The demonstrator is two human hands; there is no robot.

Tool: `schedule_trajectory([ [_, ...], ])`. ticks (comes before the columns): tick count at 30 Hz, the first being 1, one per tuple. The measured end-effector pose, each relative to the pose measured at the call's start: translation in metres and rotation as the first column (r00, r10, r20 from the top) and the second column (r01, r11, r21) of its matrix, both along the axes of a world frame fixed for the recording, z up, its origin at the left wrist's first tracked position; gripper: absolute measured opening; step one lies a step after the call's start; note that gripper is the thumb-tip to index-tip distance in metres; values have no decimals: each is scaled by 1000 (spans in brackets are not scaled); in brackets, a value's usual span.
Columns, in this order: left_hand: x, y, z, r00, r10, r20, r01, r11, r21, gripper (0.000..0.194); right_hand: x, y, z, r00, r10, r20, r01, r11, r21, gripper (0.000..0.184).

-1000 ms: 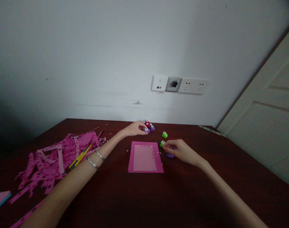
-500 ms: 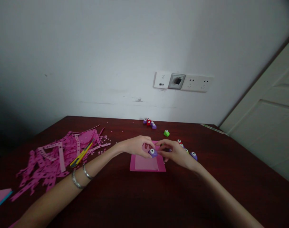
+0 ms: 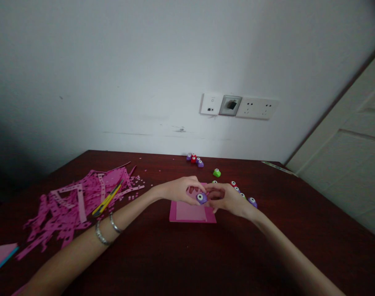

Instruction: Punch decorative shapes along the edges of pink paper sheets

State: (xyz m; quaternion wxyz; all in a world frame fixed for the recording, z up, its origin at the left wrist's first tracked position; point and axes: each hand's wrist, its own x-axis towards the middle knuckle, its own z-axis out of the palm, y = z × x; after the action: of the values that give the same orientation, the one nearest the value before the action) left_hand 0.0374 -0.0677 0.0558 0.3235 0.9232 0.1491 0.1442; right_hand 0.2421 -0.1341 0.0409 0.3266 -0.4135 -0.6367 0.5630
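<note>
Above a pink paper sheet [image 3: 190,211] with a darker pink border, my left hand [image 3: 183,189] grips a small purple paper punch [image 3: 201,198] with a round white-and-black button. The fingers of my right hand [image 3: 227,199] curl around the right side of the same punch, thumb underneath; how firmly they hold it is partly hidden. Several more punches lie just beyond and beside my right hand, including a purple one [image 3: 252,202] and a red one [image 3: 233,183]. Farther back sits a green punch [image 3: 216,173].
Pink punched paper strips [image 3: 67,209] are heaped on the left, with a yellow utility knife [image 3: 107,199] on them and tiny cutouts around. Several punches [image 3: 194,158] stand near the wall. A paper stack [image 3: 2,257] lies at the left edge; a thin strip [image 3: 278,167] lies back right.
The purple punch and my left hand have shifted slightly right. The fingers of my right hand have come in closer around the punch.
</note>
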Motion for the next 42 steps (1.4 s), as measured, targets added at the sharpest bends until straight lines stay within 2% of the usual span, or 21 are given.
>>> schedule_trajectory([
  [5,4,0,-6,991,81,107,-76,996,-43,43,6,2,2,998,-68,15,68,998,-16,54],
  [9,5,2,-9,969,192,154,-169,974,-151,51,9,1,6,994,-77,77,78,997,1,42],
  [11,3,4,-8,969,204,142,-183,972,-147,52,9,0,9,989,-91,113,89,996,22,32],
  [14,-4,12,-6,979,198,53,-194,978,-80,49,10,0,10,985,-103,139,96,994,54,24],
  [17,-14,24,-9,961,267,-76,-263,963,63,38,14,2,7,980,-77,182,68,996,53,22],
  [20,-23,39,-20,914,380,-143,-345,912,223,27,20,6,1,962,-52,267,45,998,35,20],
  [22,-27,47,-29,887,432,-162,-383,885,267,26,25,8,-4,946,-47,322,43,999,19,20],
  [24,-28,52,-36,876,446,-187,-390,880,272,27,28,10,-8,929,-40,369,40,999,8,21],
  [27,-28,53,-43,869,436,-236,-377,890,256,29,30,11,-9,887,-51,459,26,998,61,19],
  [31,-25,53,-49,844,472,-254,-433,880,198,33,30,10,-6,818,-111,564,21,986,164,18],
  [37,-24,59,-58,852,446,-276,-442,893,79,29,32,11,-7,846,-73,529,14,993,115,17],
  [42,-22,60,-59,856,455,-243,-473,881,-16,25,33,12,-10,846,-73,528,37,996,77,15],
])
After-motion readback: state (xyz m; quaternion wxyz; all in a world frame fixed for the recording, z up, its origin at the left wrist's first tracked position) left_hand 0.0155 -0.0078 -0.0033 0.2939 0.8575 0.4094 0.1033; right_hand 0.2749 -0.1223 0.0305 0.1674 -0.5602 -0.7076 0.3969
